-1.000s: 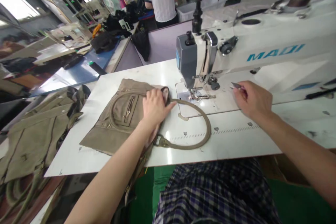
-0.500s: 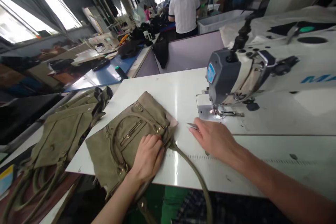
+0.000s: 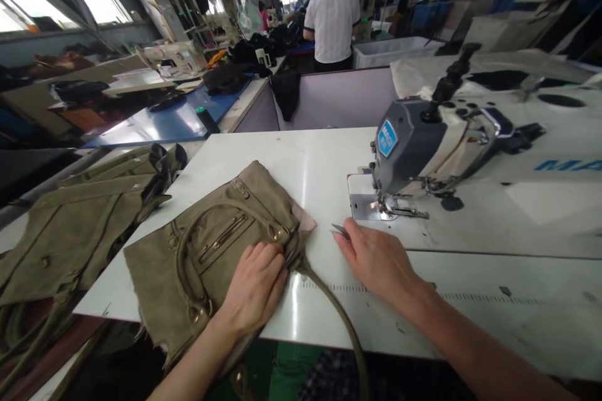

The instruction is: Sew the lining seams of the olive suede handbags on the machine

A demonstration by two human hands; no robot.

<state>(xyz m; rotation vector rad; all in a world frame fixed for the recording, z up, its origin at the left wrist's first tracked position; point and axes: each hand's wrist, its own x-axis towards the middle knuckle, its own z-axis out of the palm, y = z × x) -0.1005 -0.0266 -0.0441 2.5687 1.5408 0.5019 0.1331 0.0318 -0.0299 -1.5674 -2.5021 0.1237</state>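
Left hand [image 3: 258, 288] lies on the olive handbag [image 3: 157, 269], fingers curled at its right edge; whether they pinch the cloth, cannot tell. Right hand [image 3: 383, 260] grasps a small pointed metal tool [image 3: 340, 230] between thumb and fingers, tip toward the bag, apart from it. White sewing table [image 3: 324, 150] spans the middle and right. On its right side: industrial sewing machine [image 3: 411, 144], blue badge on the grey head. Handbag lies tilted on the table, left of the machine, its lower part overhanging the near edge. A similar olive bag [image 3: 89, 216] lies beyond the table's left edge. Two handles on the handbag: the upper handle [image 3: 180, 257] loops over the front panel; the lower handle [image 3: 347, 321] arcs right and down past the near table edge. Metal needle plate [image 3: 364, 205] sits under the machine head, beyond the right hand. Zipper pocket [image 3: 223, 238] lies within the upper loop, slanted.
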